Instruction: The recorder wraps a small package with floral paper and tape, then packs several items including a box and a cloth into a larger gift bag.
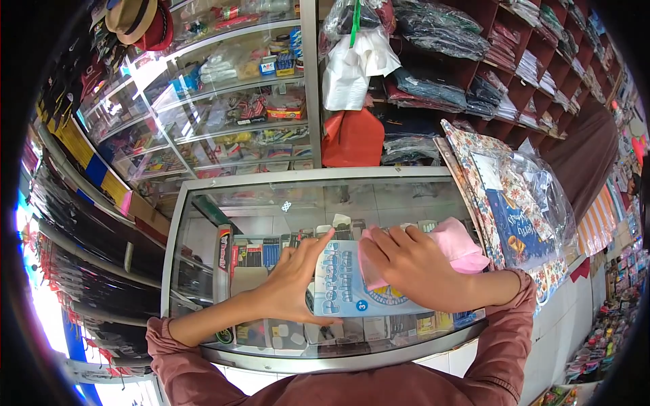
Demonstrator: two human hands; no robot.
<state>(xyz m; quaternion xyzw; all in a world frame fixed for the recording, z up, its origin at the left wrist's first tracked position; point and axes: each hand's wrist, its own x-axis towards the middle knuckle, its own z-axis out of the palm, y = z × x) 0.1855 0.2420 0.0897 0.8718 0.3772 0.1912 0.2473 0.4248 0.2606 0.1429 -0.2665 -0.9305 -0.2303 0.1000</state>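
Note:
A light blue printed cardboard box point(335, 299) lies on the glass top of a metal-framed display counter point(244, 358). My left hand point(292, 281) grips the left end of the box, its thumb and fingers spread along opposite edges. Over the box's right part, my right hand point(414, 266) presses a bunched pink cloth point(459, 246) against the printed face. Part of that cloth trails off to the right past my wrist. The box's right end is partly hidden by my hand and forearm.
Under the glass are boxed stationery items point(256, 254). At the counter's right end lie floral-patterned sheets point(457, 152) and a blue printed bag point(513, 223) in clear plastic. A glass cabinet point(311, 101) stands behind, beside hanging plastic bags point(348, 76) and shelves of wrapped clothes point(431, 91).

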